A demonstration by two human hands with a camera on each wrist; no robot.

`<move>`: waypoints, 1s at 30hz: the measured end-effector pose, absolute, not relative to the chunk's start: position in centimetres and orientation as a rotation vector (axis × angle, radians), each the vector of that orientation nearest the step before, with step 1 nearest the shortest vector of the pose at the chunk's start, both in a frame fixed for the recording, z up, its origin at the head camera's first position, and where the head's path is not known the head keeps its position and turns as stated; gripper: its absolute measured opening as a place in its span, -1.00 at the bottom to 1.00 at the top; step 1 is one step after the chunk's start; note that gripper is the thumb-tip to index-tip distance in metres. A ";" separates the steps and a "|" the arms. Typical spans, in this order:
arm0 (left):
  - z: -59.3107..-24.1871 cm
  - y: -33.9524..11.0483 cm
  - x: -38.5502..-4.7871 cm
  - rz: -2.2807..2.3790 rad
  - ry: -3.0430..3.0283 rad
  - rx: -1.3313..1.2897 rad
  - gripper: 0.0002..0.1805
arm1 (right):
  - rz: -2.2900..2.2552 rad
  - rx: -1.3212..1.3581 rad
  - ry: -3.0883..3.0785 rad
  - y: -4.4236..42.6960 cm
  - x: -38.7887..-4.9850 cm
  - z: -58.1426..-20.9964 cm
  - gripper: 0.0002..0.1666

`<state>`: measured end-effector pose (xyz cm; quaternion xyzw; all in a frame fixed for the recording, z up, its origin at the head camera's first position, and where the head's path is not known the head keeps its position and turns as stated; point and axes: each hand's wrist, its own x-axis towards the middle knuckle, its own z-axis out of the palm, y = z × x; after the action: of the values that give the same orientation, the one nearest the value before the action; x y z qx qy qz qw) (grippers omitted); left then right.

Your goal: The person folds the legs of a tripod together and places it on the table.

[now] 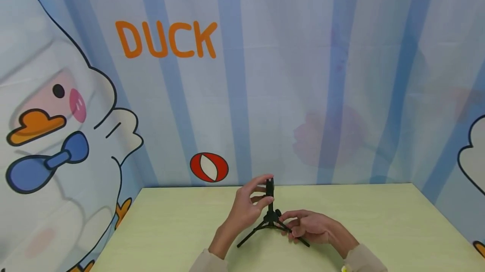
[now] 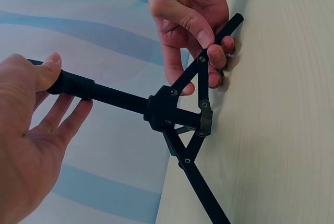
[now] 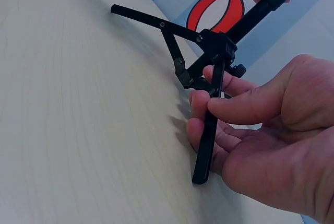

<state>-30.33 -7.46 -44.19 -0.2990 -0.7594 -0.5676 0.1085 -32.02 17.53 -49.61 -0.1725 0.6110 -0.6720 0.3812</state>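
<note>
A small black tripod [image 1: 271,217] stands on the table with its legs spread, its centre column upright. My left hand [image 1: 247,205] grips the top of the column between thumb and fingers. The right hand [image 1: 311,226] pinches one leg at the right, as the right wrist view shows, with the thumb [image 3: 245,106] on one side and fingertips on the other. Beside the hub sits a small knob [image 3: 238,71]. In the left wrist view another leg [image 2: 206,192] slants away, untouched by either hand.
The pale wooden table [image 1: 182,213] reaches back to a blue-striped curtain [image 1: 280,95] printed with a duck, a red ball and orange lettering. Light sleeves [image 1: 210,262] cover both forearms.
</note>
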 end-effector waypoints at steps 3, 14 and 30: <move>-44.3 -7.5 -30.4 -1.665 -2.234 -0.883 -0.36 | -1.714 -0.445 1.554 17.6 -32.1 -49.7 -0.42; -44.1 -7.5 -30.3 -1.656 -2.228 -0.903 -0.36 | -1.728 -0.474 1.507 17.9 -32.2 -49.8 -0.40; -44.1 -7.2 -30.2 -1.661 -2.220 -0.916 -0.37 | -1.773 -0.462 1.472 18.3 -31.9 -49.9 -0.34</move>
<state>-30.17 -7.22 -44.13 -0.3118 -0.7557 -0.5653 0.1105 -31.86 18.28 -49.86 -0.1814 0.5780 -0.6961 0.3852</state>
